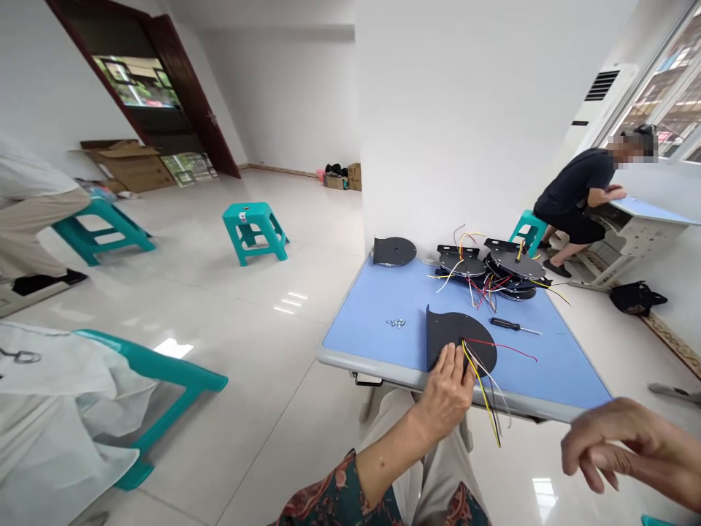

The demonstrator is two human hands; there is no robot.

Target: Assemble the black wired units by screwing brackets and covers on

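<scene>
My left hand (446, 391) rests with flat, spread fingers on a black round plate (457, 337) at the near edge of the blue table (383, 336). Red, yellow and grey wires (487, 387) trail from the plate over the table edge. My right hand (618, 442) hovers off the table to the right, fingers loosely curled, holding nothing. A small screwdriver (512, 325) lies just beyond the plate. A few small screws (395, 322) lie left of it.
A pile of black plates with wires (501, 270) sits at the table's far side, with one single plate (393, 251) to its left. Teal stools (255, 230) stand on the floor. A person in black (580, 201) sits at another desk, right.
</scene>
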